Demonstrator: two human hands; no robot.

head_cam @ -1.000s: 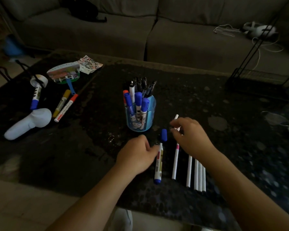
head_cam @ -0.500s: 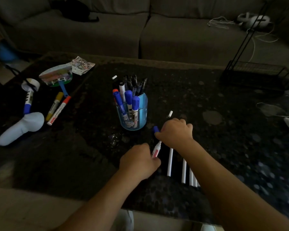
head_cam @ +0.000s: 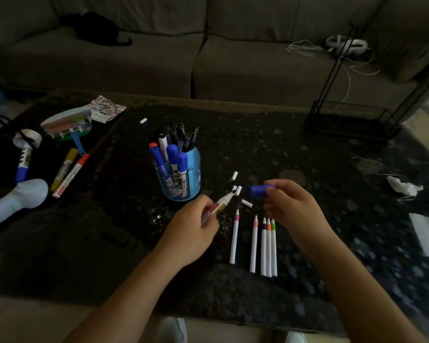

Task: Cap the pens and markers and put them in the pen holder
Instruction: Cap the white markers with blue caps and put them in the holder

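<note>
My left hand [head_cam: 192, 229] grips an uncapped white marker [head_cam: 221, 203], its dark tip pointing up and right. My right hand [head_cam: 289, 206] pinches the marker's blue cap [head_cam: 259, 190], held a short gap to the right of the tip. The blue pen holder [head_cam: 183, 180] stands just left of the marker, full of blue-capped markers and dark pens. Several thin white pens [head_cam: 264, 246] with coloured bands lie uncapped in a row below my hands. Small white caps [head_cam: 238, 190] lie scattered between the holder and my right hand.
At far left lie a yellow marker [head_cam: 64, 168], a red marker [head_cam: 71, 175], a blue-ended marker [head_cam: 24, 160], a white handheld fan [head_cam: 15, 200] and a paper hand fan [head_cam: 67, 125]. Another white cap [head_cam: 143, 120] lies behind the holder. A black wire rack [head_cam: 352, 120] stands back right.
My left hand lifted the white marker off the table and tilted its tip up. My right hand picked up the blue cap and moved right, uncovering the thin pens and white caps.
</note>
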